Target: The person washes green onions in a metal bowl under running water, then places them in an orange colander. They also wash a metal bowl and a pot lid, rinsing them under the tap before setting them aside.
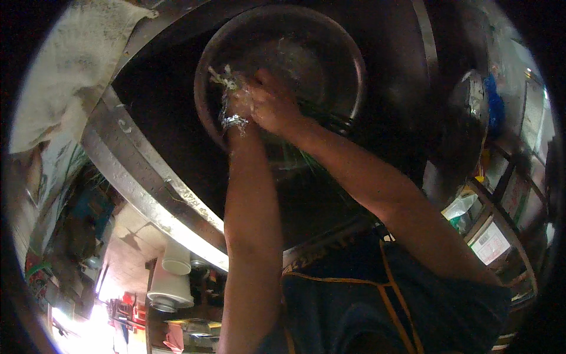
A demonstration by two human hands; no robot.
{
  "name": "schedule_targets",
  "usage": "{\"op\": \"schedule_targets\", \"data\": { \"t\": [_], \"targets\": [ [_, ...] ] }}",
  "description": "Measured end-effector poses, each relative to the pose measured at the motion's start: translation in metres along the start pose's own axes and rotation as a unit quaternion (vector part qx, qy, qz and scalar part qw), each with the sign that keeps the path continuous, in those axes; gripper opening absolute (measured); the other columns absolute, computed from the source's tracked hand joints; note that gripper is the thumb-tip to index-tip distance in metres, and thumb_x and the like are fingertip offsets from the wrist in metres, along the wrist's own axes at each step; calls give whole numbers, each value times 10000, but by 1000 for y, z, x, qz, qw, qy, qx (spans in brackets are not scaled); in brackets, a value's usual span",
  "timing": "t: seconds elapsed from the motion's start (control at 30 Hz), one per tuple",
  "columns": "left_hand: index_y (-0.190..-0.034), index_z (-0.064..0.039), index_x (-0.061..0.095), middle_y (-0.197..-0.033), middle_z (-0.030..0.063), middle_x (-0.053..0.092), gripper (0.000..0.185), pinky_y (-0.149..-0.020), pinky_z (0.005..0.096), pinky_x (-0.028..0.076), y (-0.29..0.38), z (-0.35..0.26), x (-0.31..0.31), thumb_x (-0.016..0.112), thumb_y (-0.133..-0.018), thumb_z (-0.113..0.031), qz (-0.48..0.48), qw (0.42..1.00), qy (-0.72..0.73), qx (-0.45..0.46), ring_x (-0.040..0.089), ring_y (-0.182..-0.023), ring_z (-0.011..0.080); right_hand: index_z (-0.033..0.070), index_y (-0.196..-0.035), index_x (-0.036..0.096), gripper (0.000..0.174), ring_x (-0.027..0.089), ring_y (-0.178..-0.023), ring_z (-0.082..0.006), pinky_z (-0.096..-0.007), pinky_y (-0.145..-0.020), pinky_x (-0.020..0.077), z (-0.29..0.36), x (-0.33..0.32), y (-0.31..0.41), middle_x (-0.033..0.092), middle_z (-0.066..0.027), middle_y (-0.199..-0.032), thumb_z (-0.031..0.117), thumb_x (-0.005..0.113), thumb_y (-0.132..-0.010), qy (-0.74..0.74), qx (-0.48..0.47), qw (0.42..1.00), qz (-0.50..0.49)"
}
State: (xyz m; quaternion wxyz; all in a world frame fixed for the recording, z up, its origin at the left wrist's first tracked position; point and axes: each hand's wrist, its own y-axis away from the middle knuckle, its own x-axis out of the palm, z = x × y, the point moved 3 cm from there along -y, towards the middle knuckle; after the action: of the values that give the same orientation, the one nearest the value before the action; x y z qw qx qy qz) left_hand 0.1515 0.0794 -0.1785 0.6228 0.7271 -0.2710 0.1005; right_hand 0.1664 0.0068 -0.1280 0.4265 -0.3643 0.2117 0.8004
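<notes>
Both of my hands meet over a large round basin [359, 75], at its left side. My left hand [239, 102] is closed around the pale root end of a bunch of long green stalks, which look like green onions [227, 80]. The roots poke out above its fingers, and water glints on the wrist. Against it lies my right hand [275, 104], with curled fingers, also on the bunch. Dark green leaves [329, 116] trail to the right and below, partly under my right forearm. Shadow and blur hide the exact finger contacts.
The basin sits within a dark, larger vessel or sink with a wet metal rim [177, 190] at the lower left. A pale cloth [66, 71] hangs at the upper left. White containers [172, 281] stand at lower left; a shelf with packages [491, 241] is at right.
</notes>
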Motion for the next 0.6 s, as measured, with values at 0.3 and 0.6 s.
{"op": "schedule_targets", "data": {
  "t": [0.3, 0.6],
  "targets": [
    [-1322, -37, 481, -1278, 113, 532, 501, -988, 386, 422, -4, 24, 8, 451, -985, -408, 264, 961, 59, 59, 510, -1153, 273, 96, -1141, 623, 301, 572, -1012, -408, -496, -899, 460, -5, -3, -3, 592, -219, -1113, 279, 455, -972, 24, 73, 995, -68],
    [-1313, -29, 488, -1267, 120, 553, 490, -969, 429, 436, 48, 0, 17, 542, -966, -371, 59, 993, -47, 89, 536, -1124, 286, 111, -1223, 600, 369, 553, -966, -417, -459, -905, 462, -73, -37, -31, 584, -197, -1046, 325, 552, -926, 123, 60, 989, -54]
  ]
}}
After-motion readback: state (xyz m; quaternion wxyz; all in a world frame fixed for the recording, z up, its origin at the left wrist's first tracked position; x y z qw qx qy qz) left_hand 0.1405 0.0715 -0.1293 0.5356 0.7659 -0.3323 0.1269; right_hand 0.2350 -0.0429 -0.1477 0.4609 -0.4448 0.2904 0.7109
